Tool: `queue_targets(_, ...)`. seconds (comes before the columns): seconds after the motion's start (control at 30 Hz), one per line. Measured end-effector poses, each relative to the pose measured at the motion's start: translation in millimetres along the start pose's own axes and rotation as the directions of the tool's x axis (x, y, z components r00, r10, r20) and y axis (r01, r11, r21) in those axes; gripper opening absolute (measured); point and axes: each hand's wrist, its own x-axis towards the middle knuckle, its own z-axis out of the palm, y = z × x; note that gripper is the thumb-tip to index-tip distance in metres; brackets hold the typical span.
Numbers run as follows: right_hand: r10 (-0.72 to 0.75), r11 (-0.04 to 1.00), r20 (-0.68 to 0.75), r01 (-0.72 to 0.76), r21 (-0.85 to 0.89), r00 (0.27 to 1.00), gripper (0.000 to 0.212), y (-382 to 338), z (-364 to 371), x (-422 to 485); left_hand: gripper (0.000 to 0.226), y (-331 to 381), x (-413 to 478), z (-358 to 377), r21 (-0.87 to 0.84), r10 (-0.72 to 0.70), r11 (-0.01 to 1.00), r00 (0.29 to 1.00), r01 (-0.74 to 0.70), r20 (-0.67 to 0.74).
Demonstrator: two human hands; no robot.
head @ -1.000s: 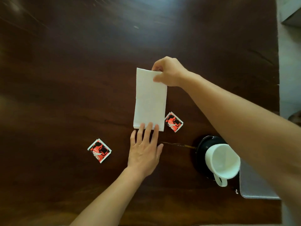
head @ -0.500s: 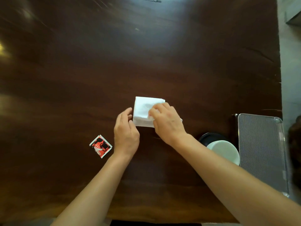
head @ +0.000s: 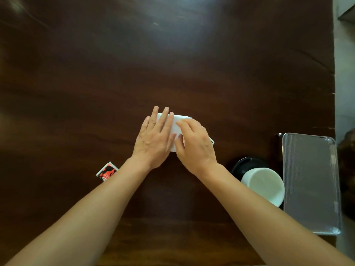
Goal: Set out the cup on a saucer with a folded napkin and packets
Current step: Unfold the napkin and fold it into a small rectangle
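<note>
Dark wood table (head: pixel 172 54), hands flat on napkin (head: pixel 177 127)

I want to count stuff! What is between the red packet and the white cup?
In the head view, both forearms cross between the red packet and white cup; otherwise bare table.

Dark wooden table (head: pixel 115 73) under glare, grey floor (head: pixel 344 83) beside it.

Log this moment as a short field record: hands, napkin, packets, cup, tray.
left hand: flat, pressing on the napkin
right hand: pressing the napkin beside it
napkin: white, folded, mostly covered
packets: red packet by the left forearm; second packet's corner shows past the right hand
cup: white, on black saucer
tray: metal, at table's right edge
</note>
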Motion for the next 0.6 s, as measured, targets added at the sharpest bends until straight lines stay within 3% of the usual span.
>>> queue_targets(0.03,0.043,0.998,-0.008,-0.043,0.035,0.999,0.043,-7,4,5,0.066,0,-1,4,0.019,0.013,1.000,1.000,-0.013,0.020)
queue_targets(0.1,0.111,0.989,0.146,-0.124,0.078,0.983,0.058,-23,18,15,0.072,-1,-3,9,0.040,0.033,0.999,0.999,-0.035,0.041)
queue_targets(0.2,0.145,0.988,0.299,-0.154,0.006,0.943,0.070,-27,47,20,0.076,-4,-5,10,0.087,0.060,0.994,0.998,-0.060,0.006)
queue_targets(0.4,0.130,0.984,0.320,-0.082,-0.161,0.938,0.083,-14,57,8,0.076,-13,-7,15,0.087,0.072,0.993,0.997,-0.075,0.029)
queue_targets(0.6,0.202,0.965,0.364,-0.120,-0.235,0.909,0.087,0,52,-6,0.074,-22,-6,15,0.107,0.108,0.988,0.993,-0.113,0.056)
